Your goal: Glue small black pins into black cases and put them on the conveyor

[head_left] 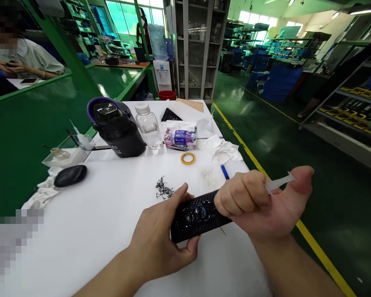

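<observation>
My left hand (162,231) grips the left end of a black rectangular part (194,216) with a glossy, patterned top, thumb above and fingers beneath. In my right hand (253,202) is a translucent plastic syringe (280,182); the fingers wrap round its barrel and the thumb rests at the plunger end. The fist sits over the right end of the black part, so the syringe's tip is hidden. Behind the part lies a small heap of thin black pieces (163,189) on the white table (111,214).
Across the table stand a black container with a purple rim (120,128), a clear bottle (150,126), a tissue pack (181,138) and a yellow tape roll (188,158). A blue pen (224,172) and crumpled tissue (227,150) lie right. At left are a black case (70,176) and a clear tray (69,156). Another person sits far left.
</observation>
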`<act>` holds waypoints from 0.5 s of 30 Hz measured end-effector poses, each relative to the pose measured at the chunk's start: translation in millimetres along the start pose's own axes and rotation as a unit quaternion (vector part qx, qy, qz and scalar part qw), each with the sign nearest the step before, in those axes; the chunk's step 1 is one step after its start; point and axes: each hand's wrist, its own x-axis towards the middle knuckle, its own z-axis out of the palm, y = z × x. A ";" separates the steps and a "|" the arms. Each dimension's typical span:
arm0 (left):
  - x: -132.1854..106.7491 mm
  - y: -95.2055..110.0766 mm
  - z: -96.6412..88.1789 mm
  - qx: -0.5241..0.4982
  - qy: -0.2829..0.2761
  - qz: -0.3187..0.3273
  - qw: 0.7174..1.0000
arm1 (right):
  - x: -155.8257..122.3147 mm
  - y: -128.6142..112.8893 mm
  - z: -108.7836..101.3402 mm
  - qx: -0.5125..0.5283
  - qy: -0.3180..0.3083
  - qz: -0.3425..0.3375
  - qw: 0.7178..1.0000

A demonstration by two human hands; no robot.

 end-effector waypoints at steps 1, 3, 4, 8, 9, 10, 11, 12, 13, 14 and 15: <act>-0.2 0.5 -0.3 0.004 0.006 0.005 1.000 | 0.0 0.2 0.5 -0.002 -0.001 0.001 1.000; -0.5 1.6 -0.6 0.009 0.014 0.011 1.000 | 0.0 0.7 0.5 -0.010 -0.007 0.002 1.000; -0.4 2.1 -0.8 0.011 0.015 0.013 1.000 | -0.1 1.2 -0.1 -0.015 -0.010 0.004 1.000; 0.5 3.1 -2.0 0.017 0.017 0.018 1.000 | -0.2 3.9 -3.5 -0.034 -0.014 0.012 0.999; 0.6 3.2 -2.3 0.018 0.017 0.020 0.999 | -0.1 4.7 -4.1 -0.036 -0.013 0.012 0.999; 0.7 3.2 -2.6 0.020 0.018 0.022 0.999 | 0.0 5.4 -4.6 -0.037 -0.013 0.013 0.999; 0.6 3.1 -2.7 0.022 0.018 0.022 0.999 | 0.1 6.1 -4.9 -0.039 -0.014 0.013 0.999; 0.6 3.1 -2.9 0.024 0.018 0.021 0.999 | 0.1 6.7 -5.2 -0.042 -0.015 0.014 0.999; 0.5 3.0 -2.9 0.025 0.017 0.021 0.999 | 0.2 7.1 -5.4 -0.045 -0.015 0.015 0.999; 0.5 2.9 -3.0 0.026 0.015 0.020 0.999 | 0.2 7.4 -5.6 -0.049 -0.015 0.016 0.999; 0.6 2.9 -3.0 0.026 0.013 0.020 0.999 | 0.1 7.6 -5.8 -0.052 -0.015 0.018 0.998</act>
